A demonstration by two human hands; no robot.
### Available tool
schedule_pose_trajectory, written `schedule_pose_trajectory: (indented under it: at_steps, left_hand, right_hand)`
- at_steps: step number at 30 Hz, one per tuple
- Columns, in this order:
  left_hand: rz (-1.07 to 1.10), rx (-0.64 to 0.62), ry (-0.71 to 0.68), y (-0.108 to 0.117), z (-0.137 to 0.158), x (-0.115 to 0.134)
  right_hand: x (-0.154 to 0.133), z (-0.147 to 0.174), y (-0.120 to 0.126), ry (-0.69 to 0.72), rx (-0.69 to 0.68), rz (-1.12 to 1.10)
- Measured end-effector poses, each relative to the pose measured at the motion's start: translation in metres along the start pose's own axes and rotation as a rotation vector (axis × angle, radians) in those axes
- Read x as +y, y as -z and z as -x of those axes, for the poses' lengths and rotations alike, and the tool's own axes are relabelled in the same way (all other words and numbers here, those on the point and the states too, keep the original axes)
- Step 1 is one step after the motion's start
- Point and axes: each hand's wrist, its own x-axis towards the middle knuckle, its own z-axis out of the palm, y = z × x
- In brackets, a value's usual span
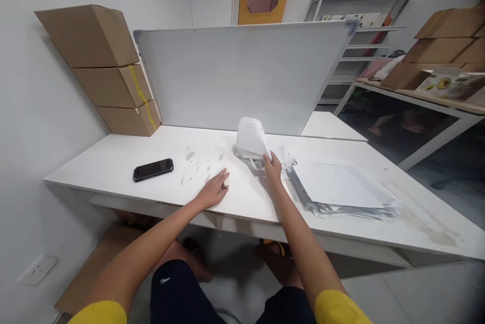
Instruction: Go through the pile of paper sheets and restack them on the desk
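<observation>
White folded sheet [250, 138] above right fingers [270, 160]

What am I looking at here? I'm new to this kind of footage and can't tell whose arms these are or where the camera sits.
There is no machine: the camera is worn on a person's head and looks forward and down, so the two bare arms are that person's own. The left hand lies flat on the white table. The right hand reaches to a curled bundle of white sheets, its fingers at the lower edge. Whether they grip it is hard to tell. To the right lies a flat stack of sheets. A black phone lies to the left. A whiteboard stands behind, with cardboard boxes stacked against the wall at the left.
</observation>
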Motion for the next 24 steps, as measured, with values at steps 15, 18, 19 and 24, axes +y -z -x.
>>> schedule_pose_trajectory:
  at_steps: [15, 18, 19, 24]
  left_hand:
    - [0.702, 0.719, 0.500, -0.054, 0.036, 0.130]
    - [0.832, 0.693, 0.595, -0.057, 0.048, 0.157]
    - [0.840, 0.654, 0.605, -0.054, 0.052, 0.161]
    - [0.925, 0.472, 0.582, -0.039, 0.081, 0.165]
  right_hand:
    - [-0.046, 0.181, 0.050, -0.200, -0.094, -0.328]
    - [-0.052, 0.199, 0.062, -0.347, 0.029, -0.417]
    - [-0.055, 0.202, 0.065, -0.391, 0.063, -0.447]
    - [-0.060, 0.207, 0.070, -0.492, 0.086, -0.514]
